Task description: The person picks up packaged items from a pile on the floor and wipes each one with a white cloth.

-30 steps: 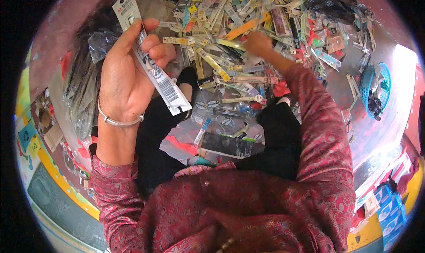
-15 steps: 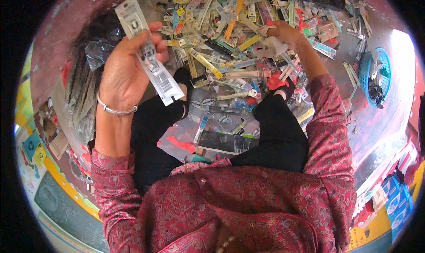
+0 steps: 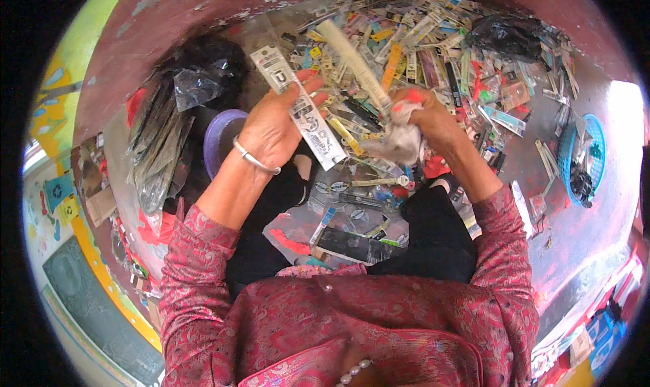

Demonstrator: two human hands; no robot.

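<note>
My left hand (image 3: 271, 122) is closed on a long, narrow white and clear plastic packet (image 3: 318, 141) with dark print, its fingers behind the packet and its thumb in front. To the right, my right hand (image 3: 437, 123) grips a crumpled greyish-white cloth (image 3: 401, 145). From that same hand a long cream-coloured strip (image 3: 353, 61) sticks out toward the far left, somewhat blurred; it looks like another flat packet. Both hands are above a wide pile of similar narrow packets (image 3: 409, 65) on the floor, and they are apart from each other.
A purple basin (image 3: 212, 147) stands left of my left forearm, beside black plastic bags (image 3: 210, 55) and long clear sleeves (image 3: 154, 150). At the right is a blue basket (image 3: 598, 143) with dark scraps. Another black bag (image 3: 504, 36) lies at the far right of the pile.
My right hand has come up from the pile with the cream strip along with the cloth. My left hand has moved rightward with its packet, nearer the right hand. The view has shifted.
</note>
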